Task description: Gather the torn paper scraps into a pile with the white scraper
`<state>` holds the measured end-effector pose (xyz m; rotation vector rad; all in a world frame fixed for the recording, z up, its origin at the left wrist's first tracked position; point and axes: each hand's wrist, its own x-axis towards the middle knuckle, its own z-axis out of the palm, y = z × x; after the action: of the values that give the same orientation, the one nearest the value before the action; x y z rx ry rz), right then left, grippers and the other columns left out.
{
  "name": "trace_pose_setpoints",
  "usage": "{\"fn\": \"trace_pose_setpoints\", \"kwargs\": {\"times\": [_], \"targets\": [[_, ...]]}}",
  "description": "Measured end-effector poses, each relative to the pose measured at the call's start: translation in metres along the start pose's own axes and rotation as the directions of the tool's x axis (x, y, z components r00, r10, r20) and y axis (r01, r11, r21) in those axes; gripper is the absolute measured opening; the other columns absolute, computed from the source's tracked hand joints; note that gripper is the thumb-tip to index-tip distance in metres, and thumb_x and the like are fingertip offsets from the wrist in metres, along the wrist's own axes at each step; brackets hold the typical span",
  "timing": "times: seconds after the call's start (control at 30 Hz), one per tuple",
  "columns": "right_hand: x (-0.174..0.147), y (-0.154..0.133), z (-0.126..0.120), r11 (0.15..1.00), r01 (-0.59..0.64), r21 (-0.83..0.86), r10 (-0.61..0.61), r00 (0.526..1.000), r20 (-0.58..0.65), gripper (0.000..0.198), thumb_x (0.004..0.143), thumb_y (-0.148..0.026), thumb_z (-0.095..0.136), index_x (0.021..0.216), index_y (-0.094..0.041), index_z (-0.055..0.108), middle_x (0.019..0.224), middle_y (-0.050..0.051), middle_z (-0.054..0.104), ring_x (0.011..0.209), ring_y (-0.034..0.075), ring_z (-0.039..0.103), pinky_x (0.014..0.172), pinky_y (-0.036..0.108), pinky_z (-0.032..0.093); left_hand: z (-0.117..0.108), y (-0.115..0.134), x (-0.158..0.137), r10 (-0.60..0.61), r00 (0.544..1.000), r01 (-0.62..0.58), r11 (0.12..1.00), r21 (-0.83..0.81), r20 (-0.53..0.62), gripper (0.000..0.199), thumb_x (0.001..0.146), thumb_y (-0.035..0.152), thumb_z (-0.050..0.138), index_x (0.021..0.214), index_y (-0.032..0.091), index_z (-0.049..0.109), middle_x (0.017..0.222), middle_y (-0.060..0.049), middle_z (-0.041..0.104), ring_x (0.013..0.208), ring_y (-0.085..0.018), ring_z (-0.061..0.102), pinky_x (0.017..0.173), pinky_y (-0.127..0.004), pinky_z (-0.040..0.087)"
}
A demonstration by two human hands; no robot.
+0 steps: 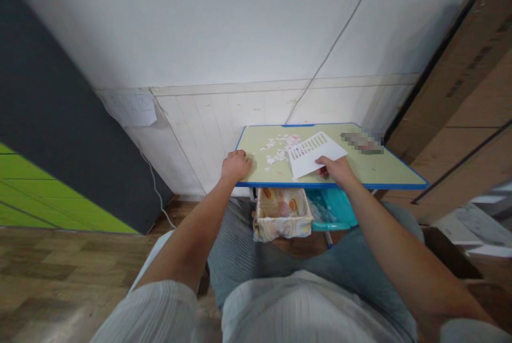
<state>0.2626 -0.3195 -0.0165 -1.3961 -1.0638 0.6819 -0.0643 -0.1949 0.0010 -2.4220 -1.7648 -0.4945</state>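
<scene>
My right hand [333, 168] pinches the near right edge of a white sheet [319, 160], thumb on top. The sheet is tilted above the small table [380, 171] and has a row of narrow slot-like marks along its far side. Dark and reddish spots show among these marks, too small to make out. Many small white paper pieces [276, 159] lie scattered on the tabletop, left of the sheet and behind it. On the table's left edge rests my left hand [237, 165], fingers loosely bent, with nothing visible in it.
A pixelated item [363, 142] lies at the table's right. Underneath sit a cloth-lined basket [283, 227] and a turquoise bin [340, 209]. The wall [224, 28] stands behind, a dark and green cabinet [52, 92] at left, large cardboard boxes [476, 135] at right.
</scene>
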Motion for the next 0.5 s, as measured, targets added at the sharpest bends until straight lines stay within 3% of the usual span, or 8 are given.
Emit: {"fn": "trace_pose_setpoints", "kwargs": {"times": [0.33, 0.5], "targets": [[0.0, 0.001, -0.04, 0.999, 0.011, 0.031, -0.008, 0.997, -0.078, 0.024, 0.06, -0.033, 0.075, 0.078, -0.021, 0.064, 0.051, 0.002, 0.064, 0.038, 0.018, 0.054, 0.036, 0.029, 0.044, 0.003, -0.003, 0.003, -0.007, 1.0, 0.007, 1.0, -0.012, 0.0, 0.044, 0.108, 0.038, 0.052, 0.14, 0.016, 0.072, 0.148, -0.019, 0.072, 0.14, -0.035, 0.064, 0.115, -0.046, 0.055], [-0.003, 0.008, -0.055, 0.995, 0.013, 0.095, 0.001, 0.99, -0.141, 0.032, 0.057, -0.035, 0.075, 0.083, -0.023, 0.061, 0.051, -0.002, 0.061, 0.037, 0.016, 0.05, 0.033, 0.028, 0.038, 0.002, -0.004, 0.003, -0.007, 1.0, 0.007, 1.0, -0.007, -0.001, 0.043, 0.108, 0.038, 0.052, 0.139, 0.017, 0.073, 0.147, -0.019, 0.072, 0.139, -0.035, 0.065, 0.115, -0.045, 0.055]]}}
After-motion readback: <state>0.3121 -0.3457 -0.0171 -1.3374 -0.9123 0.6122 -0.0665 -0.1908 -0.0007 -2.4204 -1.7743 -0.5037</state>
